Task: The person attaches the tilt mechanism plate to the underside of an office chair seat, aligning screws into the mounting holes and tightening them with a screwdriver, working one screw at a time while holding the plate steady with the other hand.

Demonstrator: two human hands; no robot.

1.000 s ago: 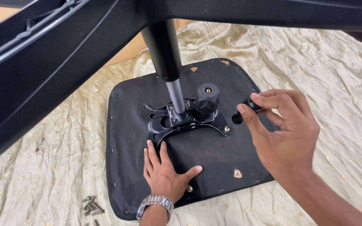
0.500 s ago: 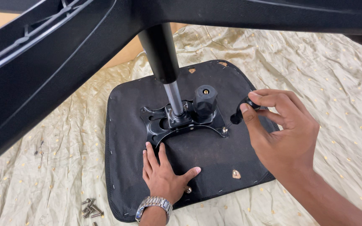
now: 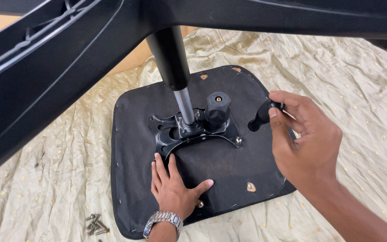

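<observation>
An upturned chair seat (image 3: 220, 179), black with a fabric-covered underside, lies flat on a crumpled pale gold cloth (image 3: 346, 76). A black metal plate (image 3: 189, 132) is fixed at its middle, with a shiny steel post (image 3: 184, 105) rising from it into the black chair base (image 3: 68, 58) overhead, and a black knob (image 3: 217, 109) just beside the post. The left hand (image 3: 175, 190), wearing a silver watch (image 3: 162, 220), lies flat on the seat with fingers spread. The right hand (image 3: 305, 139) has its fingers clamped on a black-handled screwdriver (image 3: 261, 115), tip at a screw on the plate's corner. Loose screws (image 3: 96, 224) lie on the cloth near the seat's front-left corner.
</observation>
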